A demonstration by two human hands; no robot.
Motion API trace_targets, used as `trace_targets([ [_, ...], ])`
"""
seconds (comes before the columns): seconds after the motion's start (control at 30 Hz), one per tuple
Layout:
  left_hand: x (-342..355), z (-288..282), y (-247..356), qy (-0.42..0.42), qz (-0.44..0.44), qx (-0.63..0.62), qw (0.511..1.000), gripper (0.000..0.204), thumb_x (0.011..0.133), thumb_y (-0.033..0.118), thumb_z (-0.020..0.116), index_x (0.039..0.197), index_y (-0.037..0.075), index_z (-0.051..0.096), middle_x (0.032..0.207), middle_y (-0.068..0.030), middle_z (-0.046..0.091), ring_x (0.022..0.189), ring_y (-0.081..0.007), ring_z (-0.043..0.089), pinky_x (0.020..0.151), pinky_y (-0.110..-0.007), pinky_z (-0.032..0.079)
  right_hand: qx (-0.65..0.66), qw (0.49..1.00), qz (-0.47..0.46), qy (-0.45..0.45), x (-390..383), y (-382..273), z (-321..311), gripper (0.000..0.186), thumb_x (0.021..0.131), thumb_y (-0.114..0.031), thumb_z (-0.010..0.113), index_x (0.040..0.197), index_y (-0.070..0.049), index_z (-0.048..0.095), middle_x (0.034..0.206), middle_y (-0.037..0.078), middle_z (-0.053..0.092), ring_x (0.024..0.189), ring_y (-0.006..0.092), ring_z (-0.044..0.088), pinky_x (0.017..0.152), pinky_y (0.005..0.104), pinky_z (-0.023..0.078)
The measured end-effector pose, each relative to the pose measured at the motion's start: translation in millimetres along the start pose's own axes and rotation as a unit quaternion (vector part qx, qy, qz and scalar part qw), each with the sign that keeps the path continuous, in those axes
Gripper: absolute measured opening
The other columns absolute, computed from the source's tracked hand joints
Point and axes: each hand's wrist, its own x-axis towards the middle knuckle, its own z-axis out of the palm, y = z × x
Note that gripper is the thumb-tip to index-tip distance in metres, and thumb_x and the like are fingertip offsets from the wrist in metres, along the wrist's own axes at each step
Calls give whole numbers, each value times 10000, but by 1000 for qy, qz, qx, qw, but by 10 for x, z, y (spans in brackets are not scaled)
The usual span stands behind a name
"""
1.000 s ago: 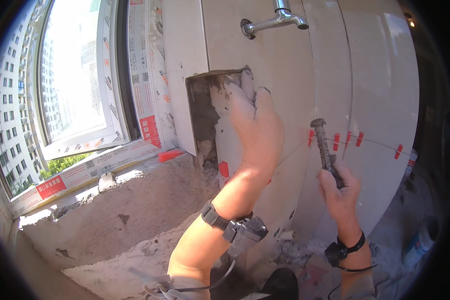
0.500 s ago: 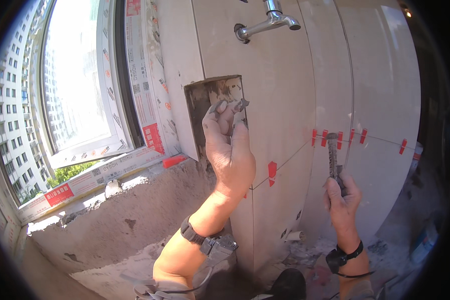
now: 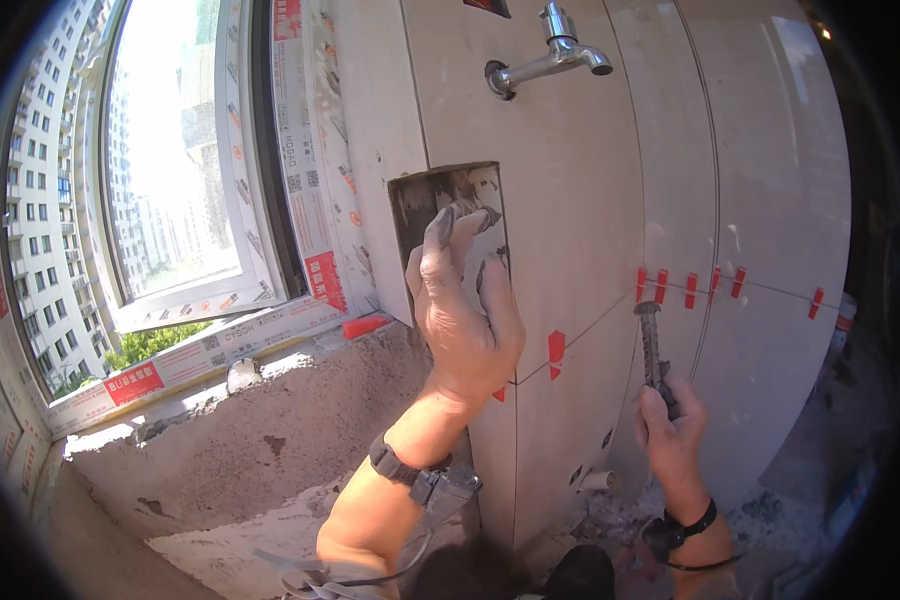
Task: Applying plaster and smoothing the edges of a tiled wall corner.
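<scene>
My left hand is raised at the square cut-out in the tiled wall, fingers bent but apart, fingertips grey with mortar; whether they touch its inner surface I cannot tell. My right hand grips a long, mortar-crusted tool with a round head, held upright low on the right, before the tiles. Red tile clips line a joint just above it. A chrome tap sticks out of the wall above the cut-out.
An open window with taped frame is on the left, above a rough cement ledge; buildings show outside. A small red piece lies on the sill. A short white pipe sticks out low on the wall. Rubble and containers are at right.
My left hand has come down from the cut-out's top edge, its fingers now further apart. The tool in my right hand sits lower. The whole view has shifted a little.
</scene>
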Motion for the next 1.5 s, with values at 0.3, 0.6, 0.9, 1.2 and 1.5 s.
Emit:
trace_targets([
  [0.3, 285, -173, -96, -160, 316, 449, 820, 471, 861, 127, 563, 1331, 116, 551, 1429, -251, 459, 1329, -517, 387, 1079, -586, 274, -17, 999, -37, 18, -54, 173, -9, 236, 966, -214, 646, 992, 10, 575, 696, -3, 553, 481, 62, 480, 413, 220, 352],
  [0.6, 311, -44, -317, -165, 300, 459, 820, 796, 794, 284, 731, 1467, 71, 363, 1492, -323, 329, 1381, -571, 255, 1081, -655, 215, 35, 999, 2, 19, -144, 165, -10, 166, 967, -148, 629, 991, 10, 586, 638, -7, 554, 488, 56, 483, 432, 227, 368],
  [0.9, 290, 183, -259, -203, 271, 427, 839, 748, 824, 406, 690, 1431, 49, 440, 1498, -327, 316, 1400, -515, 268, 1126, -592, 180, 17, 999, -32, 21, -166, 141, -136, 258, 978, -220, 611, 1056, 23, 573, 731, 25, 591, 440, 68, 457, 384, 224, 320],
  [1.2, 335, 177, -84, -201, 254, 292, 900, 747, 874, 283, 639, 1440, -91, 326, 1488, -349, 306, 1369, -522, 303, 1131, -572, 182, 11, 998, 5, 57, -221, 92, -147, 235, 983, -228, 600, 1007, 4, 574, 699, 8, 558, 440, 64, 452, 386, 223, 317],
  [1.5, 488, -755, -39, -34, 142, 173, 974, 656, 1002, 159, 478, 1527, -54, 149, 1491, -324, 363, 1408, -398, 360, 1113, -411, 303, 34, 998, 14, 42, -197, 128, 28, 207, 977, -167, 619, 1056, 18, 569, 667, -3, 551, 459, 50, 461, 401, 218, 353],
])
